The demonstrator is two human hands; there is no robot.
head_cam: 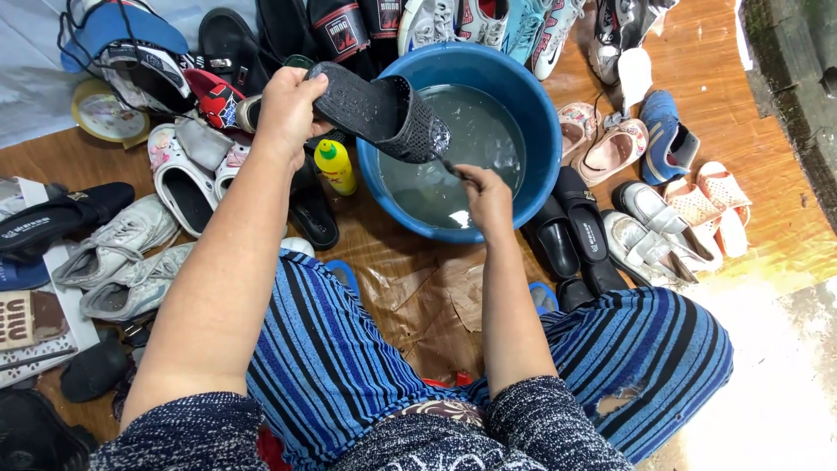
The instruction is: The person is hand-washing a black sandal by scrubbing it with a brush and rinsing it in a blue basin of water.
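Left hand [289, 106] raised, forearm running up from lower left, wrist bent, fingers clamped around the heel end of a black perforated rubber slide sandal [379, 109]. Sandal held tilted over the left rim of a round blue plastic basin [542, 131], toe end pointing down-right above the water, sole side up, wet and shiny, small holes across the strap. Right hand [486, 196] reaches forward over the near side of the basin, fingers closed on a thin dark handle of some small tool [452, 167], probably a brush; its head sits at the sandal's toe, cannot tell exactly what it is. Right forearm straight, coming up from a dark knitted sleeve. Basin holds cloudy greyish water, stands on the brown wooden floor [732, 87].

Small yellow plastic bottle with a green cap [335, 166] stands just beside the basin on its left. Black leather shoes [571, 231] lie against the basin's right side, pink sandals [610, 144] and a blue shoe [667, 139] further right. White sneakers [122, 244] at left. Crumpled brown plastic sheet [427, 296] lies between the knees, which are in blue striped trousers [323, 349].
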